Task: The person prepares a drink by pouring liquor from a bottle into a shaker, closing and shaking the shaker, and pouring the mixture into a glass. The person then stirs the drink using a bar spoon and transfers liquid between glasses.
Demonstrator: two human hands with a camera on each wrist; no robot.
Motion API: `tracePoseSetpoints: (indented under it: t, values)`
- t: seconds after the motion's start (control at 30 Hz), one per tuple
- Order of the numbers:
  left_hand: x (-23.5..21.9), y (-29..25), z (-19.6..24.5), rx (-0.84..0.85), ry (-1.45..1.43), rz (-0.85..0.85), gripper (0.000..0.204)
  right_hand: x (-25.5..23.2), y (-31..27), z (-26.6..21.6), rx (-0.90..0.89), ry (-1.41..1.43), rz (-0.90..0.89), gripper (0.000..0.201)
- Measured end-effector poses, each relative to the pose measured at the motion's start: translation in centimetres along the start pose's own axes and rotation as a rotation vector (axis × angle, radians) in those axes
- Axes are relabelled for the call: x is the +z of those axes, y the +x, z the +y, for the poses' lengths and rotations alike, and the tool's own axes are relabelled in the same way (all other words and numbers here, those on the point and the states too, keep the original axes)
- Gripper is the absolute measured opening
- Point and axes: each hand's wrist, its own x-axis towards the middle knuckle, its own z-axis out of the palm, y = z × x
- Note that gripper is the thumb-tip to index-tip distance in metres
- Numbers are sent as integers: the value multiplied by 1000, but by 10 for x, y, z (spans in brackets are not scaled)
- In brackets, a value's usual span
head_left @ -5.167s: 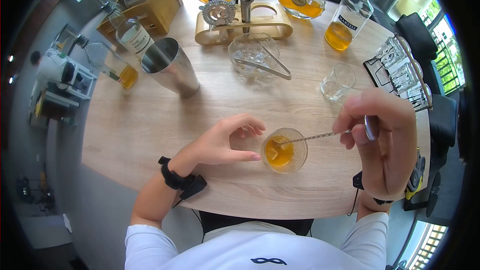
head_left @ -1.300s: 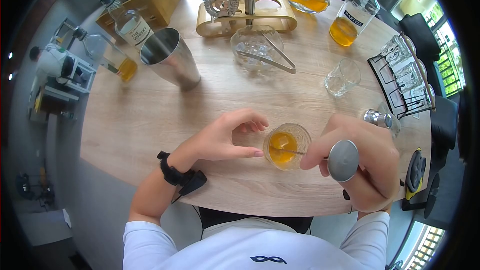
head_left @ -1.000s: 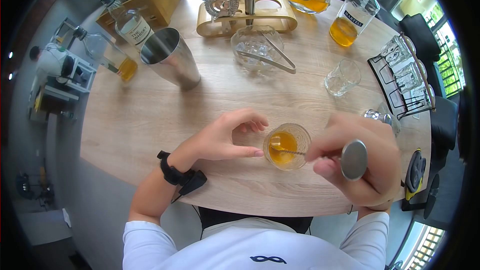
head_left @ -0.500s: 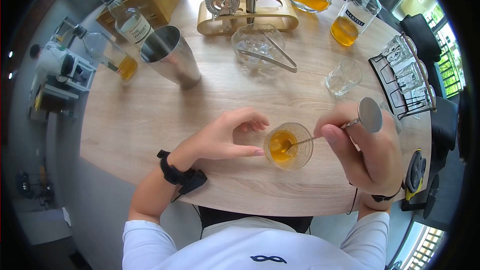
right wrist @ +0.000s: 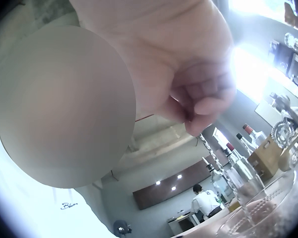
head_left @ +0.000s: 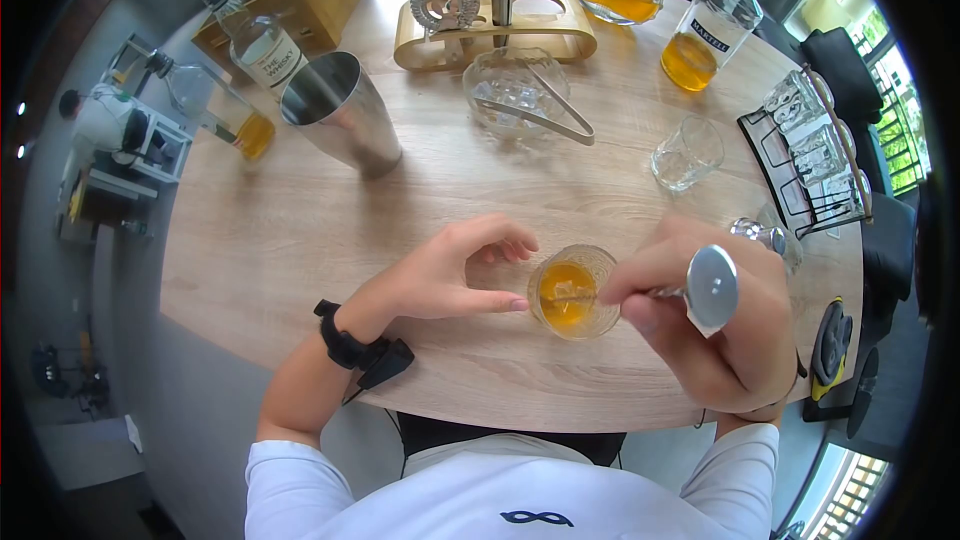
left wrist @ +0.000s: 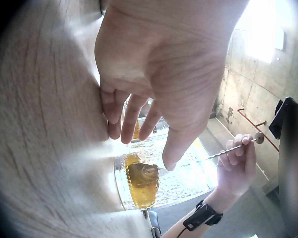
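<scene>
A textured glass (head_left: 604, 324) of amber drink stands on the table near its front edge, with ice in the liquid. My right hand (head_left: 740, 325) pinches the twisted shaft of a bar spoon (head_left: 712, 288), whose round flat disc end points up towards the head camera. The shaft slants down into the drink; the lower tip is hidden there. In the right wrist view, thumb and fingers close on the spoon shaft (right wrist: 217, 161) above the glass rim. My left hand (head_left: 450, 275) rests left of the glass, fingers loosely bent, thumb tip right at its side.
A metal shaker tin (head_left: 345, 125) stands at left near whisky bottles (head_left: 268, 55). Behind are an ice bowl (head_left: 490, 125) with tongs (head_left: 545, 123) and a wooden tool stand (head_left: 430, 55). At right are an empty glass (head_left: 688, 155), a jigger (head_left: 760, 233) and a glass rack (head_left: 800, 155).
My right hand has swung the bar spoon round inside the glass; in the last half second it shifts left and down, the disc end lowering. My left hand stays beside the glass.
</scene>
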Motion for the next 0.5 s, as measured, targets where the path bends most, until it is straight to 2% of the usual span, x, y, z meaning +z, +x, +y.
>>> tracePoseSetpoints:
  t: [0.13,0.27,0.33,0.5]
  values:
    - [1,0,0,6,-10,3,53,-1,-4,1,56,148,-36,19]
    - [0,-1,0,5,-16,-2,54,-12,-8,2,75,106,-64,25]
    - [0,0,-1,9,-8,-5,53,-13,-8,1,56,-215,25,23]
    - [0,0,0,-5,-2,-4,53,-11,-4,0,-4,-305,79,15]
